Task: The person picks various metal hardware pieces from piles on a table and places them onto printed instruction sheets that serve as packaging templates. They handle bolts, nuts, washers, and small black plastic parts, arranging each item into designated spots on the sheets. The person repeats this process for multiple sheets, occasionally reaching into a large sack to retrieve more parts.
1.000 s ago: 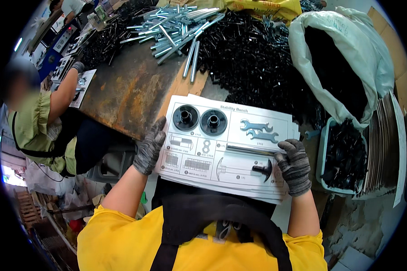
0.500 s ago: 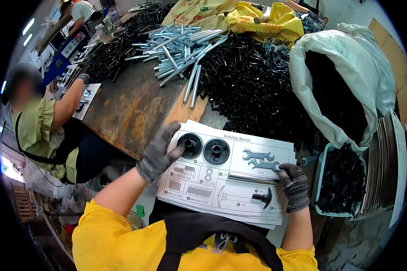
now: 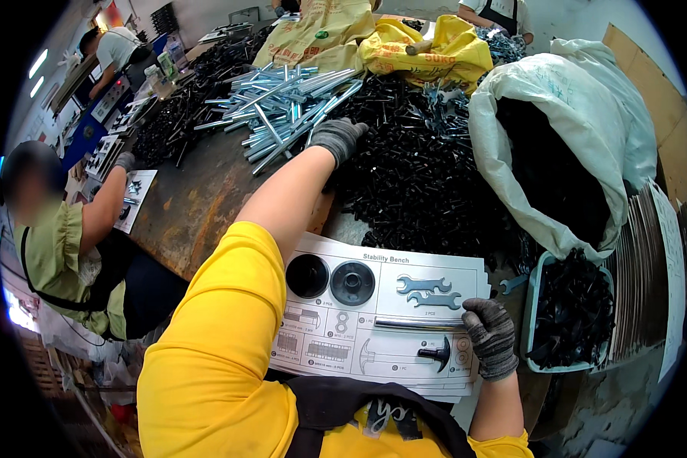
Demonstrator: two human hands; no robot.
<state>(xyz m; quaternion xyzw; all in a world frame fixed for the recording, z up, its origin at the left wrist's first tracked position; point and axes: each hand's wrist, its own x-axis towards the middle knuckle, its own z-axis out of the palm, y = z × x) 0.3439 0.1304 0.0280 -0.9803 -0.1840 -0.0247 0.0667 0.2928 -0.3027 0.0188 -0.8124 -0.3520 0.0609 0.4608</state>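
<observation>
Two gloved hands: left hand (image 3: 336, 137) spread on black screws (image 3: 420, 191), right hand (image 3: 490, 336) pinching parts card (image 3: 382, 320)

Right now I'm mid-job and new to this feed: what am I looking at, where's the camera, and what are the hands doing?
It is a fisheye camera worn on a person's head, looking down at their own gloved hands. The left hand reaches out over a heap of black screws, beside a pile of silver bolts. The right hand rests on the edge of a white parts card carrying two black round caps, two flat wrenches and a black knob. A white sack and a bin of black parts sit to the right. A co-worker works on the left.
</observation>
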